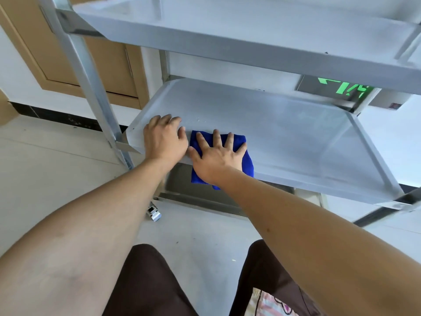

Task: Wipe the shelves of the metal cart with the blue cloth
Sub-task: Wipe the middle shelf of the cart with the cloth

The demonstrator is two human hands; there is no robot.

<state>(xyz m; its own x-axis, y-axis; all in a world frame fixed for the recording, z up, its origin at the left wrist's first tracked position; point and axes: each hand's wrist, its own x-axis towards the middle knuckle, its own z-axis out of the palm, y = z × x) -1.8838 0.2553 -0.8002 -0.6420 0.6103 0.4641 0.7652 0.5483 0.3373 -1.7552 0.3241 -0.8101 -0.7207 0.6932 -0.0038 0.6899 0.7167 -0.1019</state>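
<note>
The right hand (pixel 216 156) lies flat with fingers spread wide, palm pressing the blue cloth (pixel 247 163) onto the middle shelf (pixel 284 137) of the metal cart (pixel 91 71), near its front edge. Just to its left, touching the cloth's edge, the left hand (pixel 163 137) rests open on the shelf's front left corner, fingers loosely curved, holding nothing.

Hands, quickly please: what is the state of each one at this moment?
Left hand: open, resting on the front left edge of the middle shelf, holding nothing.
Right hand: open, fingers spread, pressing flat on the blue cloth.
</note>
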